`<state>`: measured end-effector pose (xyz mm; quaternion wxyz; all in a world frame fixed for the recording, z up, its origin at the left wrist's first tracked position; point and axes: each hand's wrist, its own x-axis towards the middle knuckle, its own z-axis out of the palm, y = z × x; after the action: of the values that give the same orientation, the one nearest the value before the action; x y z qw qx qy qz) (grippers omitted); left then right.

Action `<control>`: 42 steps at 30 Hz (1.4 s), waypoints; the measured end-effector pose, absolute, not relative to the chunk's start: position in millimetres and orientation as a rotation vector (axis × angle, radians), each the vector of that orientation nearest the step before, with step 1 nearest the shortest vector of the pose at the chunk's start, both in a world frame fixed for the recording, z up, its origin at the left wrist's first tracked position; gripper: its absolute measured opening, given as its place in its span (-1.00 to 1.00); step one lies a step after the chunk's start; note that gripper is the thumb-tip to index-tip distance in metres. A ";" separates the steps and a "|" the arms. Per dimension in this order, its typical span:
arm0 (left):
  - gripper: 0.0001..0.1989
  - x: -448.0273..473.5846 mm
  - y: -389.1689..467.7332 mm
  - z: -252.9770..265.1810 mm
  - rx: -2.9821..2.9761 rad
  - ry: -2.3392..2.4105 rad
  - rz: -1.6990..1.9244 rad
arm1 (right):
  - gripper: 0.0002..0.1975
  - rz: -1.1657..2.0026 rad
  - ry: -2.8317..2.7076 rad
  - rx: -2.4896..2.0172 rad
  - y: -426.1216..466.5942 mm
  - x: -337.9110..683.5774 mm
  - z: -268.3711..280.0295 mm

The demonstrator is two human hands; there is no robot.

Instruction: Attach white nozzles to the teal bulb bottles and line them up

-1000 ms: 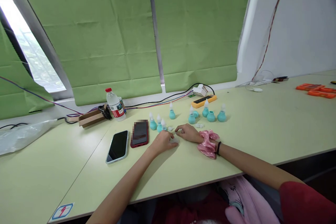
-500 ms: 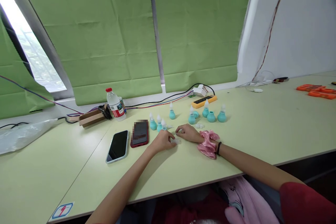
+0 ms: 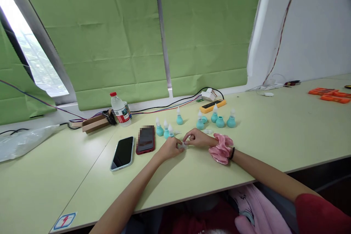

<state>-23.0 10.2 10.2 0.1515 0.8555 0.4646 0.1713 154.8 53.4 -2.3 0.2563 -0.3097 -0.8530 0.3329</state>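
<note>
I have both hands meeting over the pale green surface (image 3: 274, 135), just in front of the row of teal bulbs. My left hand (image 3: 170, 148) is pinched shut on a small clear plastic tip (image 3: 181, 146), which sits between the two hands right at the fingertips. My right hand (image 3: 197, 138), the one with the pink scrunchie (image 3: 221, 148) at the wrist, curls in from the other side and its fingers close on the same clear piece; how firmly each side grips is too small to tell.

Just beyond the left hand stand three teal bulbs with white nozzles (image 3: 164, 129), with one more bulb (image 3: 179, 117) farther back and another group of teal bulbs (image 3: 219, 120) off to the right, near a yellow power strip (image 3: 213, 105). A few more loose clear tips (image 3: 207, 131) lie between that group and my right hand. Two phones (image 3: 134, 146) rest to the left, well clear.

To handle this well, I judge I should keep both wrists resting on the surface, hold the piece lightly at its edges, and work low so it cannot spring away into the bulbs
</note>
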 end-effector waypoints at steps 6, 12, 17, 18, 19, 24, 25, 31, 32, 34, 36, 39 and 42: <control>-0.78 -23.5 9.8 10.2 2.447 1.321 0.490 | -0.67 0.833 -2.346 -0.815 50.8 154.3 -1.2; -0.80 -21.6 8.6 11.5 2.437 1.333 0.503 | -0.72 0.685 -2.382 -0.792 49.3 155.5 1.6; -0.81 -21.4 8.4 11.6 2.437 1.337 0.512 | -0.71 0.576 -2.412 -0.759 46.9 155.6 0.9; -0.81 -21.6 8.6 11.3 2.439 1.331 0.512 | -0.72 0.556 -2.420 -0.752 46.6 155.6 0.7; -0.81 -21.9 8.8 11.0 2.443 1.325 0.511 | -0.72 0.536 -2.423 -0.747 46.4 155.5 0.7; -0.82 -22.2 9.5 10.0 2.441 1.316 0.519 | -0.74 0.500 -2.407 -0.755 44.6 154.0 2.3; -0.82 -22.1 9.4 10.2 2.431 1.327 0.518 | -0.74 0.505 -2.403 -0.758 44.2 153.7 2.6; -0.83 -21.7 8.7 11.4 2.398 1.354 0.501 | -0.71 0.583 -2.398 -0.756 45.6 153.0 1.2; -0.83 -21.8 8.9 11.2 2.408 1.347 0.505 | -0.69 0.607 -2.405 -0.756 46.1 153.2 0.6; -0.82 -22.2 9.5 10.5 2.430 1.331 0.515 | -0.65 0.635 -2.420 -0.766 46.7 153.7 -0.2; -0.82 -22.5 10.2 9.7 2.435 1.329 0.520 | -0.65 0.605 -2.442 -0.785 45.9 154.1 0.0; -0.83 -23.0 11.1 8.5 2.430 1.340 0.519 | -0.69 0.420 -2.476 -0.814 41.9 153.9 1.5; -0.83 -23.4 11.8 7.7 2.452 1.325 0.527 | -0.74 0.198 -2.511 -0.828 36.9 153.2 2.4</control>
<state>-23.4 11.8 7.7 0.1520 0.8544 0.4617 0.1838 153.2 36.9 2.4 0.2426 -0.3030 -0.9187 0.0725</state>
